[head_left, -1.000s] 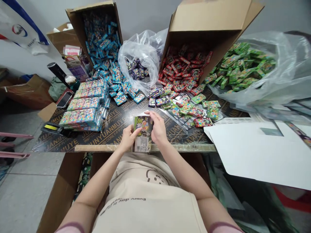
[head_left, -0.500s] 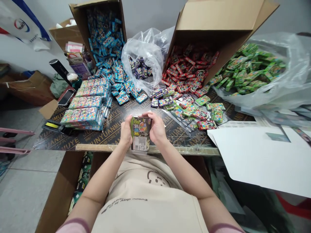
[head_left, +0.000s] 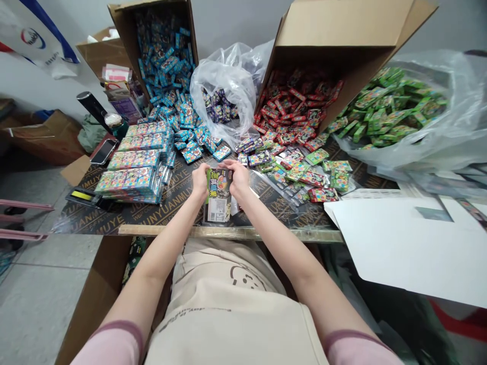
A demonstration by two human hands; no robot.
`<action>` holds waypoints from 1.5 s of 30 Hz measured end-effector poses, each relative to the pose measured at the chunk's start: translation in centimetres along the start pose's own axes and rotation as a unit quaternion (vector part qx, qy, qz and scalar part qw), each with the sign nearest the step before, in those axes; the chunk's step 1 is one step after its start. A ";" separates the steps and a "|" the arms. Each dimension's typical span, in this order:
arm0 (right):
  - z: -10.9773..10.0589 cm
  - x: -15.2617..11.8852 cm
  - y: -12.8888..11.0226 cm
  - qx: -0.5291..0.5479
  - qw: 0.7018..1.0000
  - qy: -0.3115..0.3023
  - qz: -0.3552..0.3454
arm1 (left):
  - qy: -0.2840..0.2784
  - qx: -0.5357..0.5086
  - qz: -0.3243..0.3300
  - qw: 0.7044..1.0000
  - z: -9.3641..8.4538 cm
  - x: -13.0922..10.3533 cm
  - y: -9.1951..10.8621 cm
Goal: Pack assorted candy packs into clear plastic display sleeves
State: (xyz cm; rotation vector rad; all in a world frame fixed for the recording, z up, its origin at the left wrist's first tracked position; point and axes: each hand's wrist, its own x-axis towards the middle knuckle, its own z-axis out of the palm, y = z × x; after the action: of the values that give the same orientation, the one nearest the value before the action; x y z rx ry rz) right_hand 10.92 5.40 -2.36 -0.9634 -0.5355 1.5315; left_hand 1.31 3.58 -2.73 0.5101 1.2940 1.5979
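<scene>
Between my two hands is a dark printed packet (head_left: 218, 195) with green edging, colourful lettering and a pale label low on its face. My left hand (head_left: 200, 181) grips its left edge, fingers curled behind it. On the opposite side my right hand (head_left: 238, 178) closes round the right edge near the top. Just beyond my fingers lie small blue packets (head_left: 221, 152) and purple packets (head_left: 259, 157). Loose red, green and purple packets (head_left: 300, 172) lie to the right of my hands. Whatever is inside the held packet is hidden.
Stacked wrapped packs (head_left: 129, 167) stand at left, beside a phone (head_left: 104, 152). Behind are a carton of blue packets (head_left: 160, 50), a clear bag (head_left: 236, 66), a carton of red packets (head_left: 335, 30) and a bag of green packets (head_left: 456, 121). White card (head_left: 411, 248) juts out at right.
Both hands have moved forward, away from my body, carrying the packet over the tabletop from the table's front edge. The surrounding piles look unchanged.
</scene>
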 end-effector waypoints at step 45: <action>-6.6 -8.5 -2.5 -0.406 0.768 -0.279 -0.410 | -0.267 0.402 0.508 0.714 -6.9 -8.0 6.2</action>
State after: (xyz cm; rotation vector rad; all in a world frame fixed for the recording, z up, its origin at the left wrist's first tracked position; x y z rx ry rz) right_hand 17.47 -3.47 -1.75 -0.6764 -1.8867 0.6943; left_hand -3.32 -6.47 2.45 2.3809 1.2225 1.3432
